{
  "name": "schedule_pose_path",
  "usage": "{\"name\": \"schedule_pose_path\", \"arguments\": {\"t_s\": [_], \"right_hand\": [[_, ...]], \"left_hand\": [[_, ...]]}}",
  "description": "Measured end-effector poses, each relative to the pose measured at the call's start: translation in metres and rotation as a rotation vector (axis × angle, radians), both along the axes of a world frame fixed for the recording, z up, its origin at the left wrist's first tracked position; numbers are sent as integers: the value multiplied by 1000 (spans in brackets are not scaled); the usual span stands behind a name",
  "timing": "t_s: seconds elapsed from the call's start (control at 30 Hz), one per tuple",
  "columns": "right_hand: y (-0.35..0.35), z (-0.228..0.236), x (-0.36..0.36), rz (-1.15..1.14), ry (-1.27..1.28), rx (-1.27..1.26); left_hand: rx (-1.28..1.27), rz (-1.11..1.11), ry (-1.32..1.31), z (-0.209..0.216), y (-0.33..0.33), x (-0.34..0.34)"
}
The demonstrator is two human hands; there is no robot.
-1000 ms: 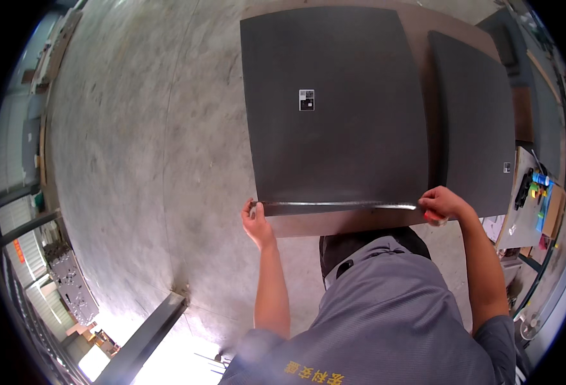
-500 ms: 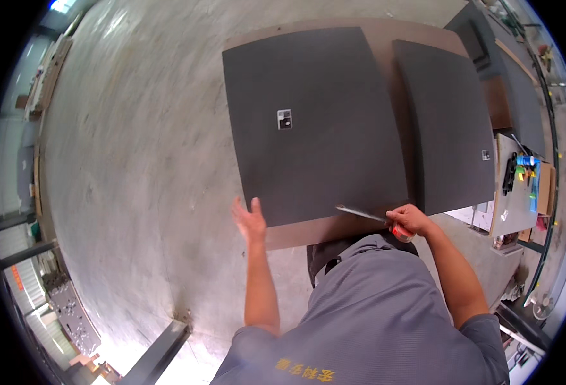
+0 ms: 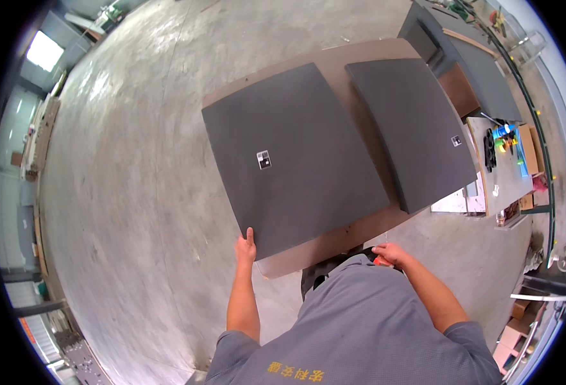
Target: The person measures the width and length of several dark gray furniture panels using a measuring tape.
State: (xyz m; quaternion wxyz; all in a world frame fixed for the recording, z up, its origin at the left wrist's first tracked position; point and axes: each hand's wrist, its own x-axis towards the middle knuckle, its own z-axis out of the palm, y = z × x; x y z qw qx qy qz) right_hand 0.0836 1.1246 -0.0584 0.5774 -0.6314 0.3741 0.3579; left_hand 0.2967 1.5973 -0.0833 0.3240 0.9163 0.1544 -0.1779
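Observation:
A large dark grey panel (image 3: 295,163) with a small label lies on a brown board (image 3: 292,260). My left hand (image 3: 246,247) is at its near left corner, thumb up against the edge and the other fingers partly hidden; it appears to grip the corner. Close to my waist, my right hand (image 3: 392,255) is closed round a red tape measure (image 3: 381,262), mostly covered by the fingers and my shirt. A second, narrower dark grey panel (image 3: 411,128) rests to the right on the same board, with a gap between the two.
At the right, a small work table (image 3: 510,176) carries black, blue and yellow items beside a cardboard box (image 3: 531,151). Behind it stands a dark grey cabinet-like piece (image 3: 478,74). Stacked boards (image 3: 41,138) line the far left of the concrete floor (image 3: 129,179).
My left hand has come down onto the panel's near left corner. My right hand has drawn back to my waist, and the tape measure's pale blade no longer shows. The view has turned.

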Motion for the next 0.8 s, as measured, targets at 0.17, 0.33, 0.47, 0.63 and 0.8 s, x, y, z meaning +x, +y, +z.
{"name": "schedule_pose_path", "arguments": {"t_s": [0.17, 0.33, 0.47, 0.63, 0.8], "right_hand": [[13, -2, -27, -116, -3, 77], [38, 6, -67, -317, -26, 303], [88, -4, -92, -417, 23, 482], [181, 20, -94, -515, 41, 708], [228, -110, -129, -953, -159, 682]], "left_hand": [[-53, -15, -21, -35, 22, -31], [-46, -18, -13, -48, 56, -86], [43, -51, 25, -36, 67, -132], [-176, 101, 347, -49, 76, -221], [-592, 246, 562, 9, 13, -274]]}}
